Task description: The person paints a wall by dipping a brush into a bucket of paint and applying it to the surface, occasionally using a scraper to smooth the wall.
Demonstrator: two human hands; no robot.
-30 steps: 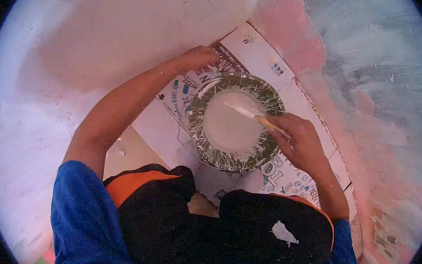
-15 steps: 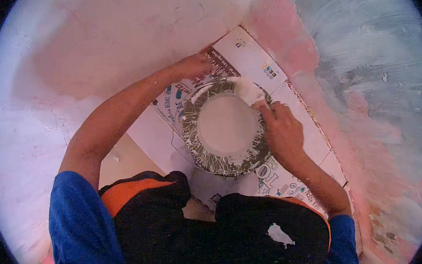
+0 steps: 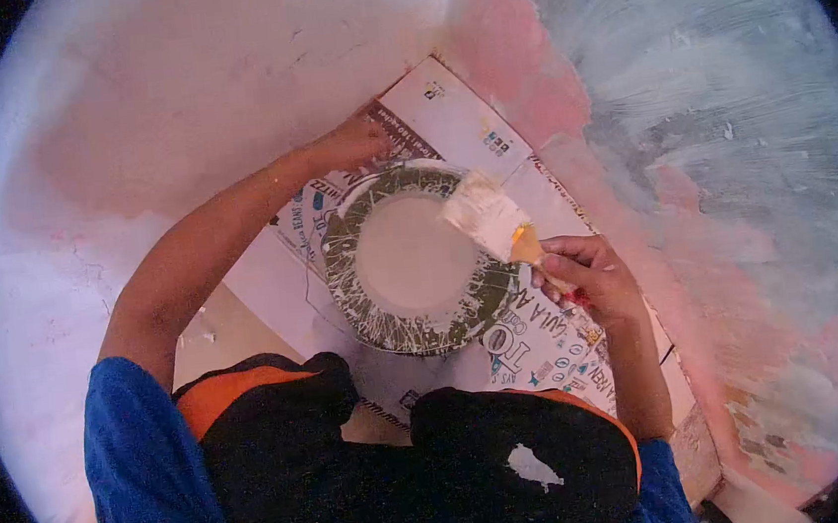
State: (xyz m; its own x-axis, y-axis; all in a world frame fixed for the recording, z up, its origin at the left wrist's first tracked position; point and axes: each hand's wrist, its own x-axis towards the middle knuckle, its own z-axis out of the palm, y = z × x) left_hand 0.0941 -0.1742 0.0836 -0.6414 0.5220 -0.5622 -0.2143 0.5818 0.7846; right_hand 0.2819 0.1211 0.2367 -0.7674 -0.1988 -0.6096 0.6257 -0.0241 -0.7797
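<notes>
My right hand (image 3: 595, 276) is closed around the handle of a wide paintbrush (image 3: 495, 217). Thick pale paint coats its bristles, which point up and left over the near-right rim of a bucket (image 3: 342, 268). Whitish paint (image 3: 416, 252) fills the middle of that bucket, and streaks and drips cover its dark inner wall. Beyond the bucket's far-left rim, my left hand (image 3: 366, 140) is curled low over the printed cardboard (image 3: 465, 108), with its fingertips partly hidden; what they hold, if anything, I cannot tell.
Under the bucket, the flattened cardboard lies in the corner between two walls. A wall (image 3: 682, 79) on the right carries grey-blue and pink patchy paint. Another wall (image 3: 175, 94), pale pink, rises at the far left. My knees (image 3: 283, 413) in dark trousers are close to the bucket.
The paintbrush has come away from the bucket's far-right inner rim, and my right hand has drawn it back toward me. The view has shifted slightly; my left hand stays beside the bucket.
</notes>
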